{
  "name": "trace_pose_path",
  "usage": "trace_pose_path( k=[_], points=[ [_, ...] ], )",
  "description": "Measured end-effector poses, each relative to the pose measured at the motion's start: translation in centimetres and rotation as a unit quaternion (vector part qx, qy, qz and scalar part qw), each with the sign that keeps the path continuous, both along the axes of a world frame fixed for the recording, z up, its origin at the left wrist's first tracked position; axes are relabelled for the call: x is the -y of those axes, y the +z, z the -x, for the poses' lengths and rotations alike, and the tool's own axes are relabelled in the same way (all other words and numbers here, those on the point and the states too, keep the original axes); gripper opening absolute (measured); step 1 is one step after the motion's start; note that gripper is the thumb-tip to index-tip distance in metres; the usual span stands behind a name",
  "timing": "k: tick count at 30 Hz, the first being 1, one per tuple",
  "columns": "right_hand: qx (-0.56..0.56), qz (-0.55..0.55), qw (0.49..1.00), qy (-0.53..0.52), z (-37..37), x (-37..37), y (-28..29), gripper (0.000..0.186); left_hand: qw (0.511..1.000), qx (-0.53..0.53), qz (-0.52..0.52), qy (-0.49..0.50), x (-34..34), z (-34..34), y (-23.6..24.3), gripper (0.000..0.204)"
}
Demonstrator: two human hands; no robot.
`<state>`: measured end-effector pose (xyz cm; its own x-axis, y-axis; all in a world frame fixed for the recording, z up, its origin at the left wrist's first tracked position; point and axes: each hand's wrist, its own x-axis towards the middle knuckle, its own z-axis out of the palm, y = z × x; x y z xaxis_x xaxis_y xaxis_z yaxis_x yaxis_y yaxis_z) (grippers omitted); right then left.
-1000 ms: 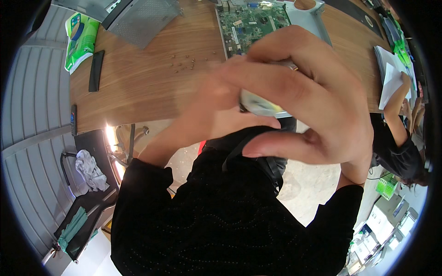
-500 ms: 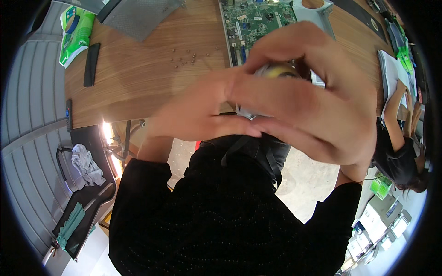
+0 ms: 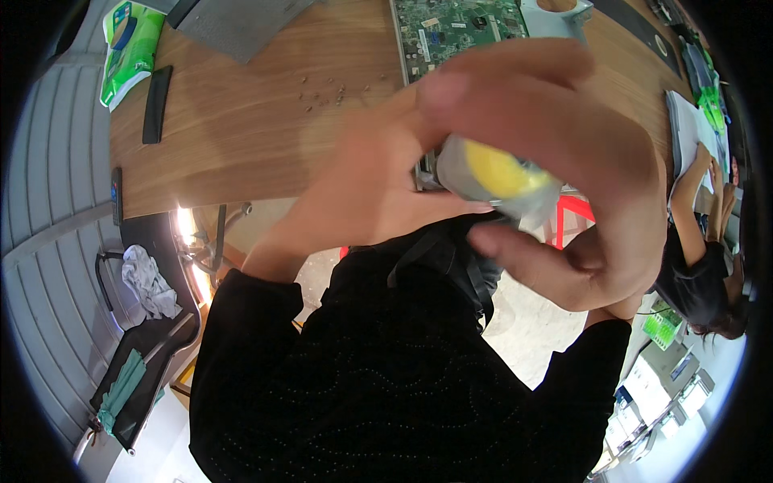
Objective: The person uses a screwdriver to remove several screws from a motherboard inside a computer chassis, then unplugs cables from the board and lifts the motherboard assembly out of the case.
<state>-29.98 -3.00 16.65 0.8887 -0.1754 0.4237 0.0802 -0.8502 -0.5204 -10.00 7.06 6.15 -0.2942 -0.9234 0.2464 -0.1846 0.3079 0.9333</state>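
Over the desk's front edge, in the middle, my left hand closes round a blurred, roundish grey-white thing with a yellow face; its exact kind is unclear. My right hand arches over and round its right side, with thumb and fingers spread apart. The right thumb lies just below the thing, and the index finger passes above it, over the left hand. Behind the hands, a green circuit board sits in a metal tray on the desk, partly covered by the right hand.
Several small screws lie scattered on the wooden desk. To the left are a dark strip, a green packet, a remote control and a grey metal panel. Another person's arm rests by papers at right.
My right hand has opened and swung outward, its thumb moving right, away from the left hand. More of the yellow-faced thing shows. The view has shifted slightly.
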Motion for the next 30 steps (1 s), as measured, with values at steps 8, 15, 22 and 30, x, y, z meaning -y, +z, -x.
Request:
trace_pose_path(
  k=[8,15,22,30],
  points=[
    [-0.025,0.047,0.999,0.010,0.0,0.3,0.3,0.058,0.999,-0.007,-0.010,-0.036,0.3,-0.3,0.5,0.060],
    [-0.140,0.132,0.981,0.013,-0.8,0.2,3.0,0.070,0.999,-0.011,-0.008,-0.034,0.5,-0.2,0.8,0.062],
    [-0.050,-0.037,0.995,0.075,-0.7,0.6,1.1,0.074,1.000,-0.007,0.004,-0.027,0.2,-0.5,1.3,0.063],
    [0.061,-0.049,0.994,0.074,-0.4,1.1,-1.5,0.082,0.996,-0.001,-0.009,-0.088,0.9,-1.1,1.7,0.065]
  ],
)
